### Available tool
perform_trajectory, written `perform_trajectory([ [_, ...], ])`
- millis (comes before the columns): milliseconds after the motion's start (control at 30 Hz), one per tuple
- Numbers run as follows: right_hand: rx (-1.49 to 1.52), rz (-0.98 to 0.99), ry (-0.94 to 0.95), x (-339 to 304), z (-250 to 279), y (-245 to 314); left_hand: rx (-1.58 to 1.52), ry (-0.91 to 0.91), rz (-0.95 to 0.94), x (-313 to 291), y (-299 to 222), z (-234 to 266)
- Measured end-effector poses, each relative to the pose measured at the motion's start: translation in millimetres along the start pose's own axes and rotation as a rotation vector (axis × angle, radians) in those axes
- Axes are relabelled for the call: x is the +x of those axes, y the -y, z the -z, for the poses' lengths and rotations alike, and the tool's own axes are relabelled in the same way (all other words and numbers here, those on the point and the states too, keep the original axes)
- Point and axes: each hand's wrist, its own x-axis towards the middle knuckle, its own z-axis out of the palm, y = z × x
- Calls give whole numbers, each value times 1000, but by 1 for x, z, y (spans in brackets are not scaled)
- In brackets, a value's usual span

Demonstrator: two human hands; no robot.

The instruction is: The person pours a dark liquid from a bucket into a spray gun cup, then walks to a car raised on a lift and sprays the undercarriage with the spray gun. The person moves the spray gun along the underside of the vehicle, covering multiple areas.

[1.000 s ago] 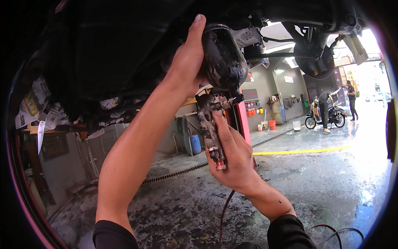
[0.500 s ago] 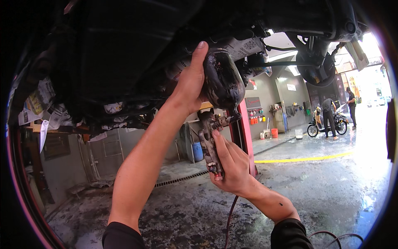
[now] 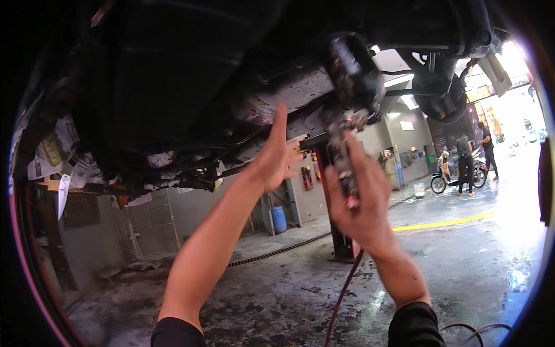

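My left hand has come away from the glossy, rounded black cup — fingers spread, left of it; my right hand stays clamped on the mottled metal spray gun just below the cup.

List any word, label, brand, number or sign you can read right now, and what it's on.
None is clear enough to quote.
Pale printed paper sheet under the dark overhead underbody: too blurred.
Crumpled, multicoloured printed papers at far left: too small.
Small white rectangular wall panel: too small.
Grimy metal spray gun in the right hand: motion-blurred, no lettering discernible.
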Motion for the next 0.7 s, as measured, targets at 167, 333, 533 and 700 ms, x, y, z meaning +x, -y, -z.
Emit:
perform_trajectory([
  [167,-42,-30,-155,28,1,-17,124,92,71,-41,108,4],
  [333,-98,-64,-219,31,-4,-27,491,330,45,-69,196,-48],
  [533,-120,-74,-293,41,-13,-29,286,332,218,-66,243,-78],
  [700,-91,-156,-254,49,-18,-23,295,281,144,-68,259,-78],
])
